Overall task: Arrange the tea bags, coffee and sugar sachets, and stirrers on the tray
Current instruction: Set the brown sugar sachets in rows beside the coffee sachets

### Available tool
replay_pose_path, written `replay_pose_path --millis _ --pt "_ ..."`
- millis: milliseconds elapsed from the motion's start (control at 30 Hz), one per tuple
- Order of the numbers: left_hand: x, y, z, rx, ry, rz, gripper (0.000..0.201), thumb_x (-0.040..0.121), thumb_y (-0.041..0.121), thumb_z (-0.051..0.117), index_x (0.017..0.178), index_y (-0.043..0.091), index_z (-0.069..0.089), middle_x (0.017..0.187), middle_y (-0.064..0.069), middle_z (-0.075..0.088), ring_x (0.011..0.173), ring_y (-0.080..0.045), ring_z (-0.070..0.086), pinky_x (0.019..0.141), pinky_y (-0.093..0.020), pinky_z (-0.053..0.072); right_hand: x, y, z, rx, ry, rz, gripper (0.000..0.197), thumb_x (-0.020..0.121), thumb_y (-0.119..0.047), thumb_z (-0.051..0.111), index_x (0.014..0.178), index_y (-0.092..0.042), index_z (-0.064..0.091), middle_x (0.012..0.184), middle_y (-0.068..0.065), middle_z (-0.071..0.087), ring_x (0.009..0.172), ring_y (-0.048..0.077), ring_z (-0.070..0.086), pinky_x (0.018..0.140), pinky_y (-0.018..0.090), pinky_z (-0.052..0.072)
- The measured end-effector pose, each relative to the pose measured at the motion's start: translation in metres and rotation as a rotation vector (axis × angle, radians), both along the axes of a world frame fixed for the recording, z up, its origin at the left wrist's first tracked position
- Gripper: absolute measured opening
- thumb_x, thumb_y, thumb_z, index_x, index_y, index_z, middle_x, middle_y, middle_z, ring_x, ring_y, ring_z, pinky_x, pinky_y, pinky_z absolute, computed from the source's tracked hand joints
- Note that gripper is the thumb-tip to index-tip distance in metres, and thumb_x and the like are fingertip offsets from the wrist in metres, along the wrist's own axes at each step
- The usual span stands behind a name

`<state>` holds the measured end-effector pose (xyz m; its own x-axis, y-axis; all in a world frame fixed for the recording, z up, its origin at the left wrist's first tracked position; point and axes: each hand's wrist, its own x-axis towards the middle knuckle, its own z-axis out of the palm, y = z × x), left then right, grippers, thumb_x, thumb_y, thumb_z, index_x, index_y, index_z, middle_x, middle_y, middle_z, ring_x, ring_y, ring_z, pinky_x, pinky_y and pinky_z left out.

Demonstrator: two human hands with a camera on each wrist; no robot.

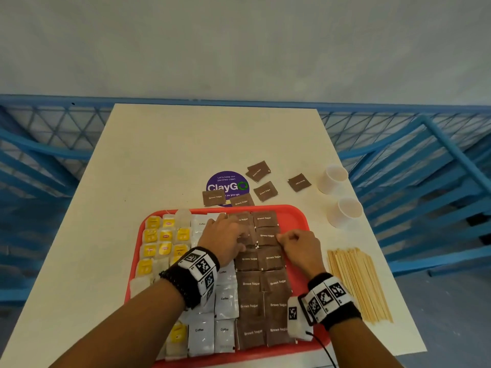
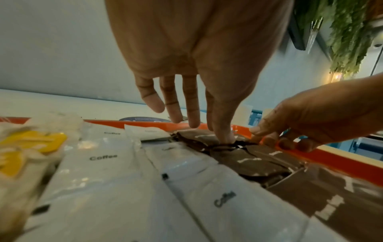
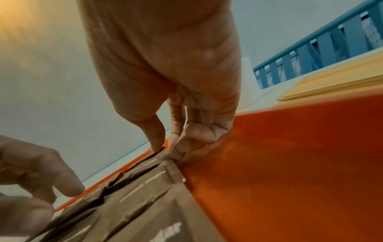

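A red tray [image 1: 295, 211] holds yellow tea bags [image 1: 164, 237] on its left, white coffee sachets [image 1: 224, 298] in the middle and two columns of brown sugar sachets [image 1: 265, 288] on the right. My left hand [image 1: 239, 235] lies over the far part of the tray, its straight fingers [image 2: 225, 135] pressing down on the brown sachets. My right hand [image 1: 281, 237] has curled fingers and pinches the right corner of one brown sugar sachet [image 1: 267, 236] between thumb and fingertips [image 3: 180, 147]. Wooden stirrers [image 1: 358, 282] lie in a bundle on the table right of the tray.
Several loose brown sugar sachets [image 1: 265, 191] lie beyond the tray, around a purple round sticker [image 1: 225, 181]. Two white paper cups [image 1: 333, 177] stand at the right. Blue chairs [image 1: 438, 168] and a railing surround the white table [image 1: 159, 155].
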<state>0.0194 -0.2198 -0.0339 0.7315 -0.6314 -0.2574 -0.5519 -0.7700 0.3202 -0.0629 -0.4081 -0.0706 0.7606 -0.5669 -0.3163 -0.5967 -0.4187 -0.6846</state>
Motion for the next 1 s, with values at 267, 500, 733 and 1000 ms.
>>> replay_pose_path --millis 267,500,733,1000 --pt "0.006 0.002 -0.009 -0.053 0.005 -0.023 0.015 0.093 0.032 0.064 0.107 0.027 0.067 0.122 0.007 0.059 0.118 -0.02 0.047 0.101 -0.04 0.037 0.0 -0.001 0.003 -0.028 0.028 0.028 0.023 0.092 -0.032 0.066 0.073 -0.02 0.071 0.078 -0.009 0.07 0.071 0.006 0.063 0.058 0.012 0.036" --pt "0.069 0.016 0.006 -0.106 0.019 0.098 0.015 0.093 0.039 0.063 0.081 0.03 0.063 0.086 0.011 0.06 0.085 -0.015 0.058 0.08 -0.037 0.052 0.073 -0.026 0.048 -0.187 0.037 0.107 0.026 0.09 -0.031 0.066 0.067 -0.02 0.061 0.079 -0.001 0.062 0.078 0.018 0.057 0.073 0.024 0.044" --pt "0.131 0.019 0.008 0.069 0.037 0.278 0.017 0.094 0.029 0.057 0.085 0.023 0.07 0.101 -0.003 0.07 0.088 -0.026 0.065 0.076 -0.036 0.054 0.157 -0.022 0.017 -0.227 0.216 0.24 0.053 0.066 -0.056 0.072 0.094 -0.012 0.063 0.097 0.011 0.069 0.09 0.031 0.066 0.074 0.037 0.056" --pt "0.154 0.005 -0.022 0.139 0.1 0.272 0.05 0.081 0.042 0.075 0.122 0.021 0.053 0.117 -0.004 0.054 0.112 -0.027 0.055 0.095 -0.042 0.047 0.183 -0.026 0.006 -0.178 0.296 0.281 0.028 0.086 -0.024 0.072 0.102 -0.001 0.07 0.106 0.012 0.072 0.1 0.028 0.068 0.084 0.034 0.056"
